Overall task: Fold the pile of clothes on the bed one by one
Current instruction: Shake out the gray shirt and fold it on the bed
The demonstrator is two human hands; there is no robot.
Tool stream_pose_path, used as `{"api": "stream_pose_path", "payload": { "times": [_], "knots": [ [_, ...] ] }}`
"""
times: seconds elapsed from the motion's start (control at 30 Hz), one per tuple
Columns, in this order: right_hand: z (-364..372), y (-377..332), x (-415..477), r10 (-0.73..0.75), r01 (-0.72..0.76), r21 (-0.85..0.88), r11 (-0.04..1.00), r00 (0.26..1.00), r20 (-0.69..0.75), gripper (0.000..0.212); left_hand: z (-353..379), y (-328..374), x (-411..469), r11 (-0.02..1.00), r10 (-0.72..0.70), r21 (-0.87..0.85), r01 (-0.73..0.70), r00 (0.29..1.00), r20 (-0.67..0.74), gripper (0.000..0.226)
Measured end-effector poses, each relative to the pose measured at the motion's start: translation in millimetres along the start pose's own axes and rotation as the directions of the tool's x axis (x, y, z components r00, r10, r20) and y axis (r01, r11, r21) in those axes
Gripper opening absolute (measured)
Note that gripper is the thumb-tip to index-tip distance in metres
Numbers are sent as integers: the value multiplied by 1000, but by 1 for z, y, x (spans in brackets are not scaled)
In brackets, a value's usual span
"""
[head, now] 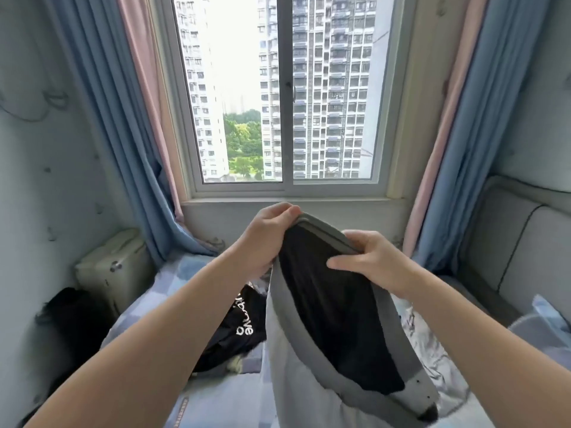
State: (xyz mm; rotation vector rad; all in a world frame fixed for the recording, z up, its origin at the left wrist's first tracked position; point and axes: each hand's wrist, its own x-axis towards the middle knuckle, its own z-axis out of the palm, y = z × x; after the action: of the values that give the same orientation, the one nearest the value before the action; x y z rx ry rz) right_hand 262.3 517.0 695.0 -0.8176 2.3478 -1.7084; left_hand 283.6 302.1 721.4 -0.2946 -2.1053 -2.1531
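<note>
Here, both hands are raised in front of the chest, each gripping the same piece. The left hand (267, 233) curls its fingers round the top end of the waistband (327, 234), and the right hand (375, 262) pinches the band a little lower, with the thumb laid across the black lining (333, 310) and the fingers hidden behind. Between them the grey garment (296, 381) hangs open and lifted off the bed (148, 307), its lower part dropping out of view. Folding of this piece has not begun, I judge.

Below it, a black top (238, 332) with white lettering lies crumpled on the checked sheet, and pale clothes (432, 353) sit rumpled to the right. The window (287, 88) stands beyond.

The risk lies in the grip: both hands hold one side of the band, so the cloth may twist and land crooked. Set down carelessly, it could also cover the unfolded pieces and muddle the pile.
</note>
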Motion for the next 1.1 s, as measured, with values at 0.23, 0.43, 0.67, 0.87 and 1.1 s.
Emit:
{"api": "stream_pose_path", "payload": {
  "times": [0.23, 0.43, 0.67, 0.87, 1.1],
  "knots": [
    [29, 102, -36, 305, -336, -182, 924, 935, -178, 14, -12, 12, 8, 986, 40, -153, -64, 987, -156, 29],
    [39, 91, -63, 258, -254, 45, 966, 942, -213, 35, -53, -24, 19, 948, 91, 319, 2, 957, -275, 9],
    [51, 15, -38, 46, -53, -128, 990, 997, -55, 14, -26, -83, -22, 901, -207, 430, -54, 817, 538, 60],
    [30, -9, -31, 111, -123, -159, 980, 990, -86, 12, -15, -88, -38, 967, -207, 232, 102, 848, 488, 30],
    [7, 41, -57, 275, -275, -7, 961, 961, -6, 26, 18, -76, -33, 997, -83, 29, 78, 963, 257, 30]
  ]
}}
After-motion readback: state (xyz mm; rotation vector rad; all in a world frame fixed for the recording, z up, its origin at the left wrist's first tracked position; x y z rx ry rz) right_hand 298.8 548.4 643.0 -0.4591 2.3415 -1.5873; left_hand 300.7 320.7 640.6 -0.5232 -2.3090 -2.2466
